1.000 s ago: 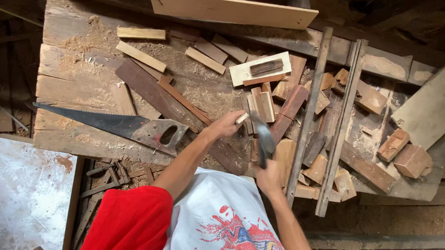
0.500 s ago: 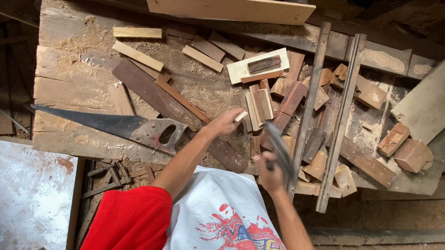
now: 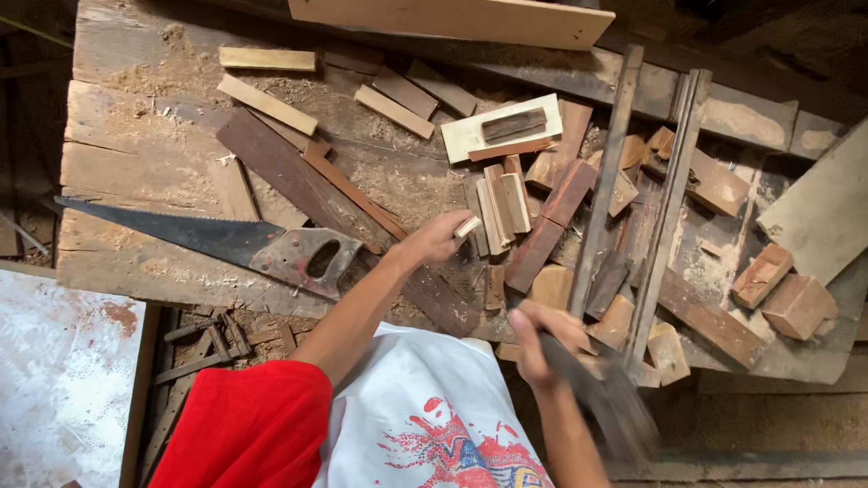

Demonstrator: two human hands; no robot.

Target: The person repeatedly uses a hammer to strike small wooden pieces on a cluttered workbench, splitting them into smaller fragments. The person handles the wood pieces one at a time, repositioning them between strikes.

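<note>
The left hand (image 3: 436, 239) pinches a small pale wood block (image 3: 467, 226) near the middle of the surface (image 3: 116, 162), toward its near edge. The block looks light, stiff and dry, best gripped by its long sides. The right hand (image 3: 537, 341) is closed around a dark tool (image 3: 598, 398), possibly a hammer; blur hides its head.

Left hand (image 3: 437, 238) reaches forward, fingers curled; right hand (image 3: 537, 341) fisted, near the body.
</note>
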